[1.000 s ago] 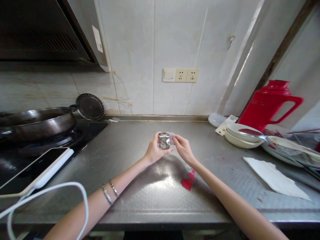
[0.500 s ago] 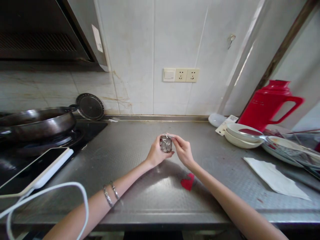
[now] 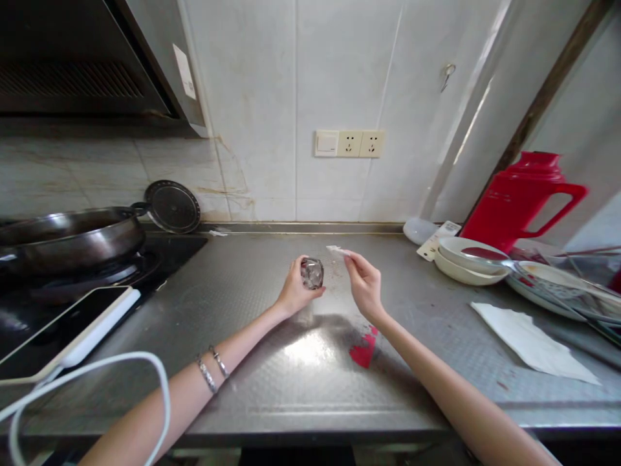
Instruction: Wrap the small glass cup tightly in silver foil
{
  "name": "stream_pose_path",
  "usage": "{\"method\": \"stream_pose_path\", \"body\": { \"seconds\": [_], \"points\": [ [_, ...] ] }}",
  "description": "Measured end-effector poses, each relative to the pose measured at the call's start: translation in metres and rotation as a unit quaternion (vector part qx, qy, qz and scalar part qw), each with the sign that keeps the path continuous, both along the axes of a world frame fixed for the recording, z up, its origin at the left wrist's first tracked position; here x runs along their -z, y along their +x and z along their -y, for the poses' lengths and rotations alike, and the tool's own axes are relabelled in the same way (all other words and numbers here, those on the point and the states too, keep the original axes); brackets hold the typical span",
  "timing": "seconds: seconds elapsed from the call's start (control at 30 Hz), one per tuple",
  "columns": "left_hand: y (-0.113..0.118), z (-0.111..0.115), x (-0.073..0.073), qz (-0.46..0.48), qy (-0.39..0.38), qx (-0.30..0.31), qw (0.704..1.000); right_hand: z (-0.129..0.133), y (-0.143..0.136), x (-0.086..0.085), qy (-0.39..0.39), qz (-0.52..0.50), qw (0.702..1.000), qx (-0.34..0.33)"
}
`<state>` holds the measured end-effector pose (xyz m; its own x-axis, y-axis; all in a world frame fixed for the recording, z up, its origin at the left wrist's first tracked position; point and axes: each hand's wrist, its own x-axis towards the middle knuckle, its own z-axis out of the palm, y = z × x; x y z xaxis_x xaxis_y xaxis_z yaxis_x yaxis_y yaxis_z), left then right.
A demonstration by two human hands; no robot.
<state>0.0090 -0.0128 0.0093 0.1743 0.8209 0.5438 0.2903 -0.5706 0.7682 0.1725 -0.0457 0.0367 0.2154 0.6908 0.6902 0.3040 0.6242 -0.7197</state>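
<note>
My left hand (image 3: 297,285) is wrapped round a small, clear greyish glass (image 3: 312,273), held above the middle of the steel counter (image 3: 233,323). The glass is tilted, and its inside is too small to make out. To its right, my right hand (image 3: 365,283) pinches a small scrap of white tissue (image 3: 334,250) between thumb and fingers. The tissue sticks out toward the left, apart from the glass. A red, ragged-edged patch (image 3: 363,353) lies on the counter below my right wrist.
On the left are a pan (image 3: 72,236) on the hob, a phone (image 3: 63,330) and a white cable (image 3: 165,388). White bowls (image 3: 468,268), a red thermos (image 3: 519,200) and a white paper napkin (image 3: 533,343) stand or lie on the right. Sockets (image 3: 349,144) are on the wall.
My hands have moved apart: the left one went slightly left with the glass, the right one slightly right with the white tissue, which has come away from the glass.
</note>
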Motion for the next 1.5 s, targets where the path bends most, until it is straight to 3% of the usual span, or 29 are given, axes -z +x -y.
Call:
{"method": "stream_pose_path", "body": {
  "seconds": [0.1,0.27,0.47,0.63,0.83,1.17,1.33,1.5],
  "points": [
    [0.001,0.004,0.003,-0.04,0.015,0.032,0.999,-0.002,0.005,-0.002,0.042,0.065,0.997,0.023],
    [0.006,0.006,0.008,-0.047,0.013,0.052,0.997,0.002,0.001,0.002,0.057,0.203,0.974,-0.08],
    [0.005,0.005,0.007,-0.04,0.007,0.042,0.998,0.0,0.0,0.006,0.048,0.24,0.96,-0.139],
    [0.007,0.005,0.004,-0.004,0.001,0.035,0.999,0.003,0.002,0.004,0.065,0.266,0.952,-0.135],
    [0.014,0.011,0.0,0.105,-0.1,0.104,0.984,0.009,0.0,0.001,0.127,0.305,0.937,-0.117],
    [0.012,0.018,-0.007,0.163,-0.097,0.148,0.971,0.011,0.005,0.002,0.212,0.386,0.887,-0.14],
    [0.018,0.021,-0.009,0.172,-0.104,0.143,0.969,0.008,0.008,0.001,0.227,0.357,0.899,-0.115],
    [0.021,0.023,-0.01,0.137,-0.081,0.124,0.979,0.006,0.005,0.001,0.168,0.275,0.944,-0.074]
  ]
}}
